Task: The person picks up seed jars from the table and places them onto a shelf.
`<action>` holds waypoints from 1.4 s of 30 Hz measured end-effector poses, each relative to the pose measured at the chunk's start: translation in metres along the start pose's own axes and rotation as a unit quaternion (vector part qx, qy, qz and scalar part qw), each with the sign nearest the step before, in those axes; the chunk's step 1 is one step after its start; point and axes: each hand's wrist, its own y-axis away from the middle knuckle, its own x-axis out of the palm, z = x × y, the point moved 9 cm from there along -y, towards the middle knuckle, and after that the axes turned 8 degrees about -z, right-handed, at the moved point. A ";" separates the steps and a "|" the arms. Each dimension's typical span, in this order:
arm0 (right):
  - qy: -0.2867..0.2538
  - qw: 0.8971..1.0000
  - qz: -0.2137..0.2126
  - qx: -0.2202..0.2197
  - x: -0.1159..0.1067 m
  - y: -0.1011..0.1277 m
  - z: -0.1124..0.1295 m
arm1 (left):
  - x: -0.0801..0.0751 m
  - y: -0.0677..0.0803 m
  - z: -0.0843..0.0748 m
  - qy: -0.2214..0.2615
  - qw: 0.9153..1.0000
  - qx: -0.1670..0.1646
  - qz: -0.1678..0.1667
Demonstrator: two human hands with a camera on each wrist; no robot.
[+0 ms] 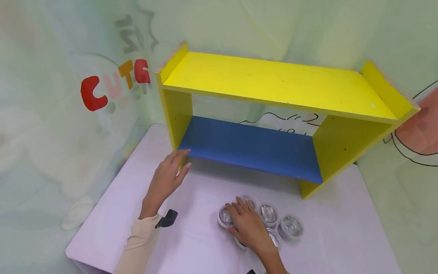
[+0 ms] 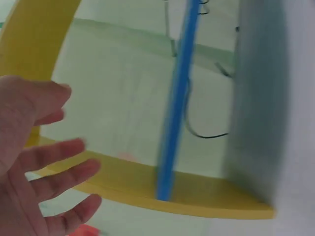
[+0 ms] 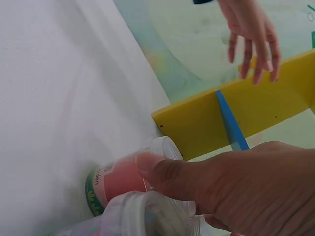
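Note:
Several small plastic cups (image 1: 268, 214) with foil lids stand clustered on the white table (image 1: 137, 182). My right hand (image 1: 248, 224) lies over the cluster's left side. In the right wrist view its thumb (image 3: 167, 172) curls against the rim of a pink-filled cup (image 3: 120, 179), with another cup (image 3: 142, 216) just below. My left hand (image 1: 169, 177) hovers with straight, spread fingers beside the left leg of a yellow shelf unit (image 1: 273, 82), holding nothing. In the left wrist view the fingers (image 2: 59, 172) are spread in front of the blurred shelf (image 2: 147, 189).
The shelf unit has a yellow top and sides and a blue lower board (image 1: 249, 146), and it stands at the back of the table. Pale green printed sheets surround the table on three sides. The table's left edge (image 1: 99, 201) falls away close to my left arm.

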 end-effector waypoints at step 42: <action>0.047 0.998 -0.032 0.019 0.001 0.001 0.012 | -0.094 -0.185 0.018 0.478 0.848 0.021 -0.227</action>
